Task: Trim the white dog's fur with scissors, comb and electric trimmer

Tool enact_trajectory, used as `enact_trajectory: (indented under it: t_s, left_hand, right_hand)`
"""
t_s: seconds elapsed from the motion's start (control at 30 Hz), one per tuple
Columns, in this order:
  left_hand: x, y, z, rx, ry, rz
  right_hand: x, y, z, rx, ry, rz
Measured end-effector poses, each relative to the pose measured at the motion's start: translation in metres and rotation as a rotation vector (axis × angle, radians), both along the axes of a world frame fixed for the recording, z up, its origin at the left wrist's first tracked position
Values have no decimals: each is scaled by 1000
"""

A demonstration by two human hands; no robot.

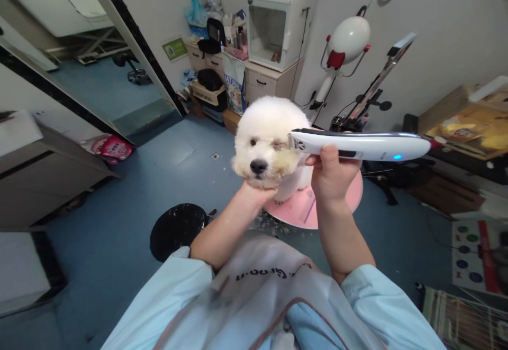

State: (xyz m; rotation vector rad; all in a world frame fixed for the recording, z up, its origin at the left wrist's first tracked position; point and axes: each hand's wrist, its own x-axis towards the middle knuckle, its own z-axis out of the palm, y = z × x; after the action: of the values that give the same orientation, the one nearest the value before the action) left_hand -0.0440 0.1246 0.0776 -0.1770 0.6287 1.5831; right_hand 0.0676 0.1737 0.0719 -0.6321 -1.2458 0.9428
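Note:
A fluffy white dog (273, 122) sits on a round pink table (349, 194), its face toward me. My left hand (257, 194) cups the dog's chin from below, with its fingers mostly hidden under the fur. My right hand (333, 173) is wrapped round a white hair clipper (369, 145), thumb on its near side. The clipper lies almost level, its blade end at the side of the dog's face, in front of or beside one eye. Whether the blade touches the fur I cannot tell. A blue light glows near the clipper's rear end.
A round black stool (178, 231) stands left of the pink table. Behind the dog are drawers (260, 81) with a white cabinet (283, 27) on top. A white dryer (349, 35) on a stand is at the back right. Wooden shelving (448, 107) stands farther right.

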Motion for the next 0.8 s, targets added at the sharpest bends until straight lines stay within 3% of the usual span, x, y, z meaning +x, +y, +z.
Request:
enact_trajectory:
  t_s: [0.1, 0.27, 0.47, 0.63, 0.8]
  left_hand:
    - [2, 3, -3, 75, -25, -15]
    - [6, 7, -2, 58, -49, -28]
    - [5, 19, -17, 77, -76, -47]
    - [6, 23, -21, 197, -59, -13]
    - [2, 23, -22, 31, -78, 16]
  right_hand:
    - [1, 3, -1, -15, -13, -13]
    - [1, 6, -1, -29, 14, 5]
    - [-1, 8, 0, -72, 16, 18]
    - [-3, 11, 1, -92, 12, 21]
    - [-7, 13, 3, -86, 48, 1]
